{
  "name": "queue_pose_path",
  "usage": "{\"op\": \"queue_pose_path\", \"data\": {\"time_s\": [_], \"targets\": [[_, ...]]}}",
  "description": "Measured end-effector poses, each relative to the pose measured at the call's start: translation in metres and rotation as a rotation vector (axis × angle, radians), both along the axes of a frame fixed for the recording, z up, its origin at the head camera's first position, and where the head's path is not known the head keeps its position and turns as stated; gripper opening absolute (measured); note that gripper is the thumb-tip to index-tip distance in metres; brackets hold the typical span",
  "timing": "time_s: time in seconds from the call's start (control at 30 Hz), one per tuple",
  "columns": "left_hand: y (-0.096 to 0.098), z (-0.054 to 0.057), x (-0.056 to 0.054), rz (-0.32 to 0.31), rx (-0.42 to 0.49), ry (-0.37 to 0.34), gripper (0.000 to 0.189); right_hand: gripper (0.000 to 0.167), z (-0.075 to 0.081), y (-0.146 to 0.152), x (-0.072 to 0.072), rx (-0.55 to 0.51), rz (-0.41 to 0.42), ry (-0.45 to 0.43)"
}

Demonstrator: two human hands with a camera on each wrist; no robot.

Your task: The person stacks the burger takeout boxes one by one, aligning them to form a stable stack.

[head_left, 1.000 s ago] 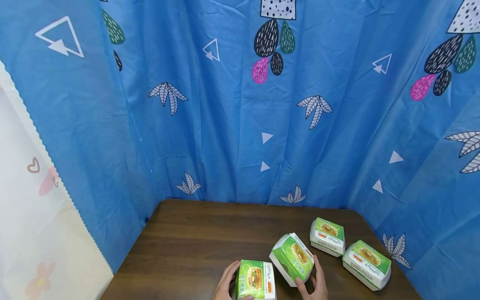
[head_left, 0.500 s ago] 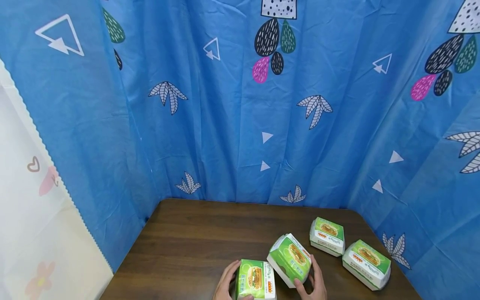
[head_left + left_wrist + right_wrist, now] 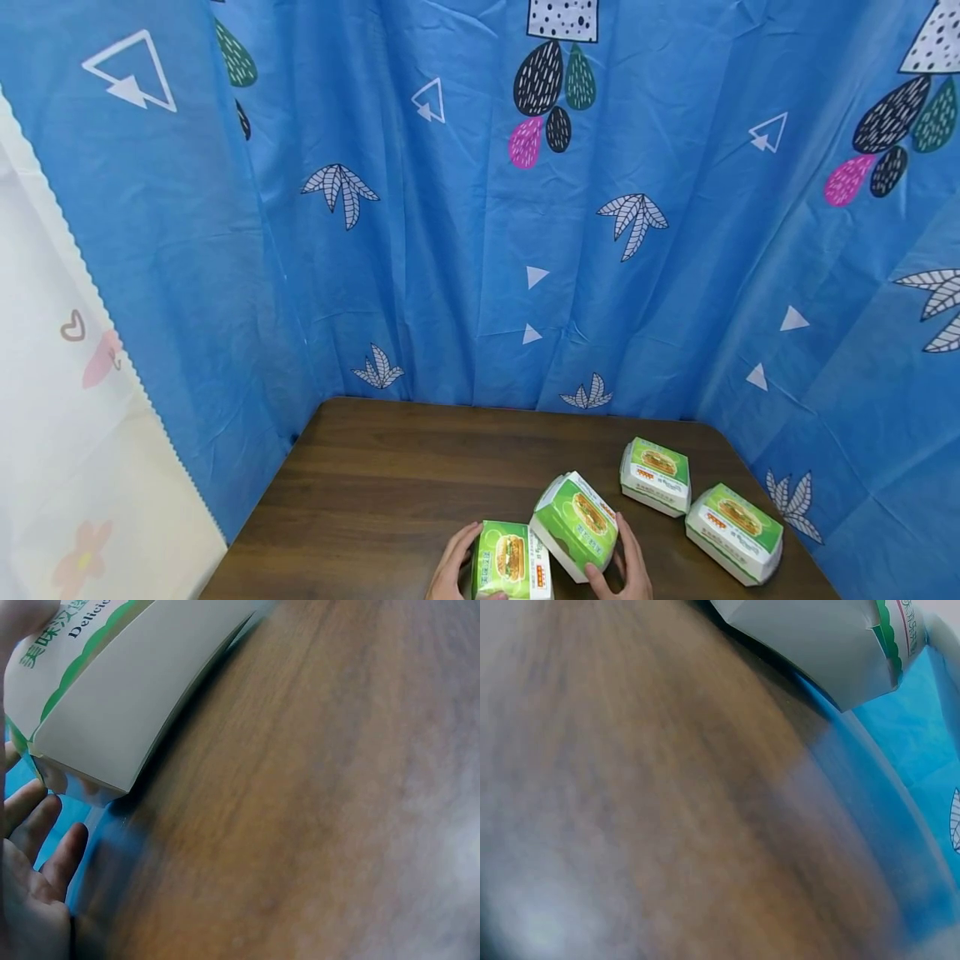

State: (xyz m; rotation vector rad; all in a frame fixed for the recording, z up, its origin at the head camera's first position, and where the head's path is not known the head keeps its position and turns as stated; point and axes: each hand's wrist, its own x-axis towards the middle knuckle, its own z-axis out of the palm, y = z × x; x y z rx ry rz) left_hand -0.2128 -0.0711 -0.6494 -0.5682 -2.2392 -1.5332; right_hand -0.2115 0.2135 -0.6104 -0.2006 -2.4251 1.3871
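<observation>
Two green-and-white burger boxes are between my hands at the front of the table. My left hand [image 3: 452, 563] grips the left burger box [image 3: 512, 560], fingers along its left side and thumb at its near edge. In the left wrist view, this box's plain white side [image 3: 142, 697] faces the camera, close over the wood. My right hand [image 3: 628, 567] holds the other burger box [image 3: 576, 527] by its right and near sides. That one is turned askew, and its lower left corner meets the left box. The right wrist view shows its grey-white underside [image 3: 810, 645] tilted above the table.
Farther right on the dark wooden table [image 3: 390, 492] stand two more burger boxes, one toward the back [image 3: 656, 477] and one near the right edge [image 3: 735, 533]. A blue patterned curtain [image 3: 450, 250] hangs behind the table, with a pale curtain [image 3: 90, 417] at left.
My right hand has brought its askew burger box a little to the left, up against the left box. The left hand and its box have stayed in place. The head view has shifted slightly.
</observation>
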Motion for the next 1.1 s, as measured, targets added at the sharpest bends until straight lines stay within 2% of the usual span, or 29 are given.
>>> {"op": "queue_pose_path", "data": {"time_s": [0.4, 0.73, 1.1], "targets": [[0.0007, 0.0032, -0.0012, -0.010, -0.004, -0.046, 0.083, 0.091, -0.0012, -0.0007, 0.0007, -0.028, 0.004, 0.012], [-0.0010, -0.0001, -0.0001, 0.001, -0.014, 0.010, 0.087, 0.090, -0.0037, -0.0027, 0.0038, -0.039, 0.005, 0.017], [0.0020, 0.0036, 0.0020, 0.031, 0.016, -0.045, 0.086, 0.090, -0.0053, -0.0030, 0.0031, -0.008, 0.024, 0.082]]}}
